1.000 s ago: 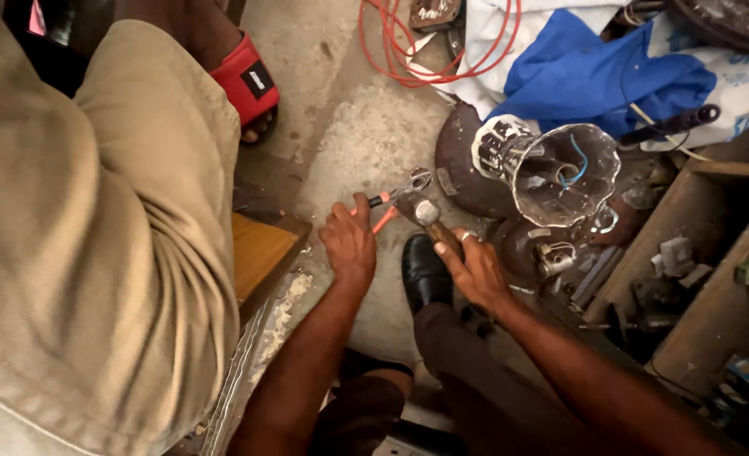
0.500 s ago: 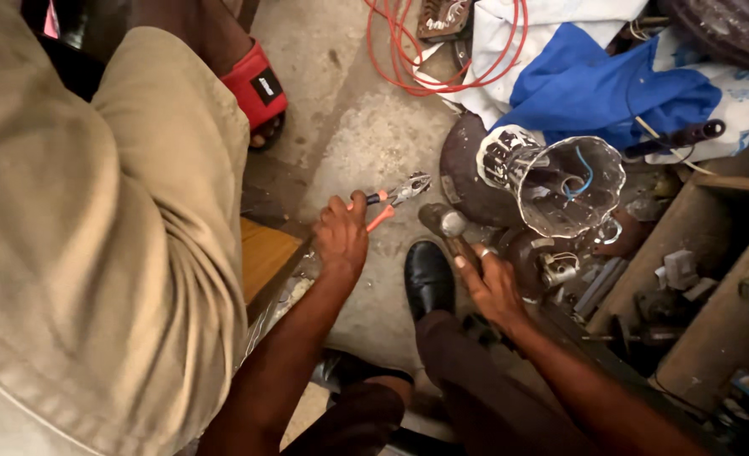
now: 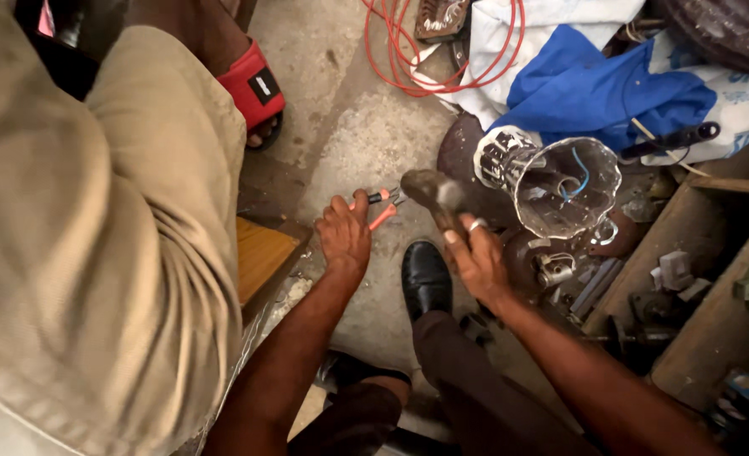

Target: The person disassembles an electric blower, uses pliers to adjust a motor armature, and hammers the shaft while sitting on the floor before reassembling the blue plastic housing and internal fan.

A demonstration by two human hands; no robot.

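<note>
Rough, stained concrete floor [image 3: 349,127]. Orange cable [image 3: 408,63] coiled at top, beside blue-and-white cloth [image 3: 594,84]. Wooden shelving [image 3: 712,279] at right holds metal parts. Yellow wooden board [image 3: 260,253] at left. Daylight illumination.

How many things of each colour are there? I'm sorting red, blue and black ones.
Red: 2, sandal, cable
Blue: 1, cloth
Black: 1, shoe
Total: 4
</note>
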